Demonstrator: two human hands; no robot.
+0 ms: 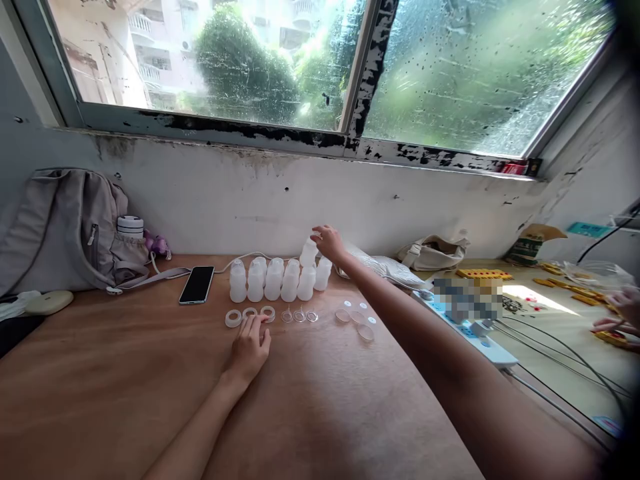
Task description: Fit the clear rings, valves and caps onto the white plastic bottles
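Note:
Small frosted white bottles stand in rows near the back of the table. My right hand reaches over the right end of them, its fingers closed at the top of one white bottle that sits higher than the others. White rings lie in a row in front of the bottles. Resting on the table, my left hand has its fingers spread and fingertips by the rings, partly covering them. To their right are several clear ringed pieces, then clear round discs with small white dots.
A phone lies left of the bottles, beyond it a grey backpack. Bubble-wrap packages and a power strip with cables are at right. Another person's hand handles yellow parts on the adjoining table.

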